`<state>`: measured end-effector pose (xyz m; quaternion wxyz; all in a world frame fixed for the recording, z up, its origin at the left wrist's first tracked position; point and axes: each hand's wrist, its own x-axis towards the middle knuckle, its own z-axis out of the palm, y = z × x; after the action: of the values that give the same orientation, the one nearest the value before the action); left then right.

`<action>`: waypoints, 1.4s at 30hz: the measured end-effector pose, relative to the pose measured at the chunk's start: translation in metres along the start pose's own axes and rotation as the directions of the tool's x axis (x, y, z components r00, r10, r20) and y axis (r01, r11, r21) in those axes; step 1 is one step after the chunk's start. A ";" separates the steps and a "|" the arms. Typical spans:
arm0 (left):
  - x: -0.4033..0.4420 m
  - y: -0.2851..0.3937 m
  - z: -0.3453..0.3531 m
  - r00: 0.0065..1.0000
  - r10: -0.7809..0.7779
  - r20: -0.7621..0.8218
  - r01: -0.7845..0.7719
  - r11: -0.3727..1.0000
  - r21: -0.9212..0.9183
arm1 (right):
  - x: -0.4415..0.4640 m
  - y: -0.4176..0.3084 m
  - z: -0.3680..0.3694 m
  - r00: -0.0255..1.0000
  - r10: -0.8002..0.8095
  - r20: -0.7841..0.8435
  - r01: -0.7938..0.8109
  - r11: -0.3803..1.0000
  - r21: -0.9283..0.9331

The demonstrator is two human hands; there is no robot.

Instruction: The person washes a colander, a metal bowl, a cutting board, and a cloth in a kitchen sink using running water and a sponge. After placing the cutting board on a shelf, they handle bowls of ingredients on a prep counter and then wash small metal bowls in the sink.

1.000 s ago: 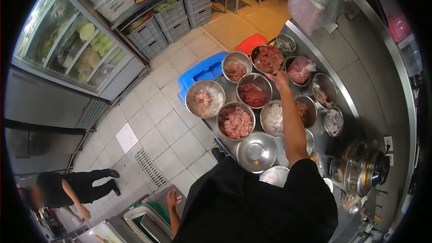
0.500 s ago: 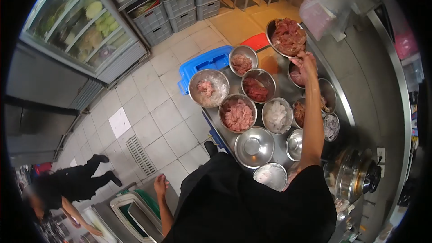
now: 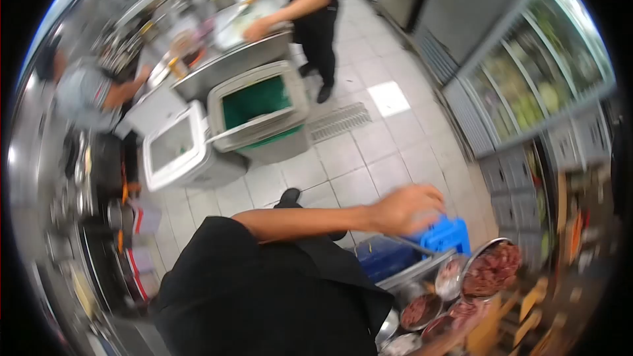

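Observation:
My left arm stretches across the middle. Its hand (image 3: 405,209) is smeared by motion above the blue plastic lid (image 3: 448,234), so its fingers are unclear. At lower right, a big steel bowl of red sliced meat (image 3: 491,270) is tilted. My right hand (image 3: 471,311) is at its near rim, blurred and partly lost among the meat colours, and appears to grip it. Beside that bowl is a smaller bowl of minced meat (image 3: 451,275). Nearer to me are a bowl of dark red meat (image 3: 421,310) and a bowl of whitish pieces (image 3: 401,345).
A grey bin with a green liner (image 3: 257,102) and a white bin (image 3: 175,145) stand ahead. Past them, a person in black (image 3: 313,20) works at a counter, with another person in grey (image 3: 86,95) to the left. A glass-door fridge (image 3: 534,59) is at right.
My view has swung left toward the bins and co-workers. My left hand has come up and across to the right. The big meat bowl now overlaps the minced-meat bowl, where a gap showed before.

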<state>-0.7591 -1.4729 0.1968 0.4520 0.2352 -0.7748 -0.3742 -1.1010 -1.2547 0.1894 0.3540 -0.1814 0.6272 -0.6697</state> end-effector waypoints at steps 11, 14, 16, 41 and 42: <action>-0.054 -0.045 -0.181 0.980 -0.027 -0.199 0.147 0.769 0.623 | -0.055 0.128 0.407 0.686 0.175 0.706 -0.208 0.977 -0.041; -0.101 -0.057 -0.260 0.941 -0.055 -0.335 0.299 0.602 0.740 | -0.089 0.155 0.493 0.520 0.227 0.823 -0.295 0.952 -0.076; -0.127 -0.061 -0.307 0.907 -0.090 -0.412 0.390 0.550 0.738 | -0.111 0.166 0.548 0.423 0.272 0.865 -0.335 0.933 -0.130; -0.193 -0.269 -0.417 0.473 -0.037 -0.881 0.421 0.887 0.189 | -0.196 0.229 0.777 0.403 0.047 0.914 0.765 0.531 -0.365; -0.192 -0.269 -0.420 0.467 -0.037 -0.884 0.421 0.888 0.185 | -0.196 0.230 0.779 0.373 0.007 0.928 0.797 0.510 -0.324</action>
<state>-0.2916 -1.6559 0.0138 0.6660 0.5761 -0.4615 -0.1078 -0.3755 -1.6627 0.1213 0.3021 -0.7752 0.5040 -0.2318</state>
